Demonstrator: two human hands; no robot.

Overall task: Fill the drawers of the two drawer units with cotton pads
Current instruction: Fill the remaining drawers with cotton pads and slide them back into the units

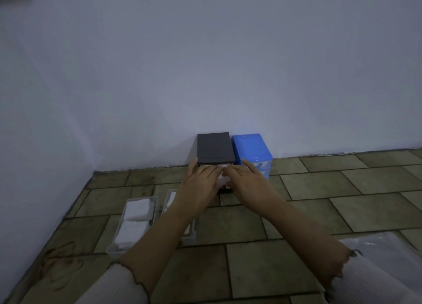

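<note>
Olive-brown floor tiles (296, 253) fill the lower half of the frame and meet a plain white wall (205, 63) along a dark seam; a second wall closes the left side, making a corner at the middle left. Open floor stretches right of centre and toward the bottom edge.

At the centre, against the wall, stands a black drawer unit (214, 147) with a blue drawer unit (252, 148) touching its right side. Both hands reach to the black unit's front. The left hand (200, 183) lies with fingers straight and spread over a drawer that seems partly pulled out, white cotton pads (222, 179) showing between the hands. The right hand (245, 182) rests alongside, fingers extended, fingertips meeting the left's.

At the lower left, two pale removed drawers lie on the floor: the left drawer (118, 230) packed with white pads, the second drawer (170, 196) mostly hidden under the left forearm. A clear plastic bag (383, 251) sits at the lower right.
</note>
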